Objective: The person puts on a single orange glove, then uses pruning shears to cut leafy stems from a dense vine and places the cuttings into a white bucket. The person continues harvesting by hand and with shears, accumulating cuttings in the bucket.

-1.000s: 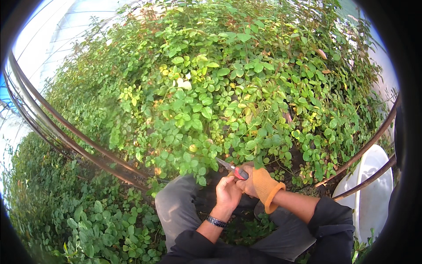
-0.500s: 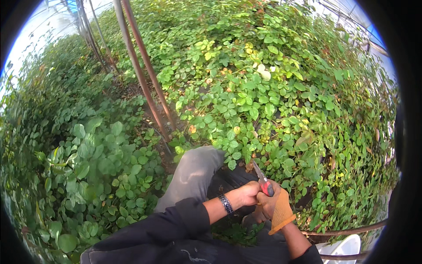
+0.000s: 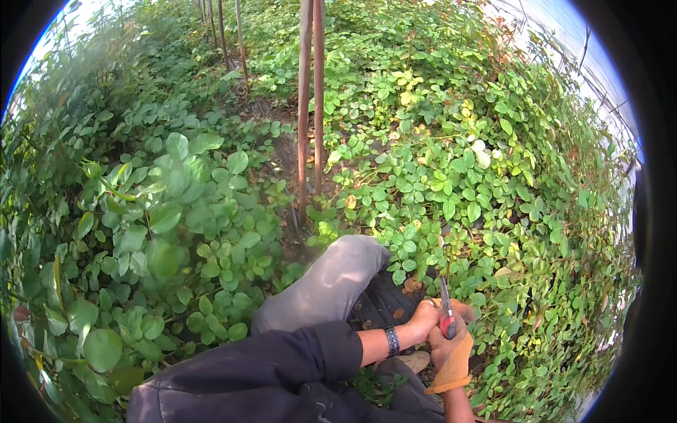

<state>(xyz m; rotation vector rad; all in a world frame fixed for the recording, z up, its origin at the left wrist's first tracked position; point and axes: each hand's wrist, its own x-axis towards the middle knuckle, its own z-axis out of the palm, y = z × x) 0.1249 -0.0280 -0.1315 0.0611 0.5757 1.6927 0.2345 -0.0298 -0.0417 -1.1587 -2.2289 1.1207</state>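
Note:
My right hand (image 3: 451,347), in an orange glove, grips red-handled pruning shears (image 3: 446,314) with the blades pointing up into the leaves. My left hand (image 3: 425,317) is bare, with a dark band on the wrist (image 3: 392,340), and presses against the gloved hand next to the shears. Its fingers are curled; I cannot tell whether they hold anything. Both hands sit low and to the right, just beyond my bent knee in grey trousers (image 3: 331,278). My left arm's dark sleeve (image 3: 282,359) crosses the lower part of the view.
Dense green leafy plants (image 3: 176,233) fill both sides, with some yellowed leaves (image 3: 409,95) on the right. Two rusty upright poles (image 3: 310,106) stand ahead in a narrow strip of dark soil. More poles (image 3: 224,32) stand farther back.
The view has swung left, bringing the poles from the left edge to the upper middle. My two hands stayed together on the shears and now sit lower right.

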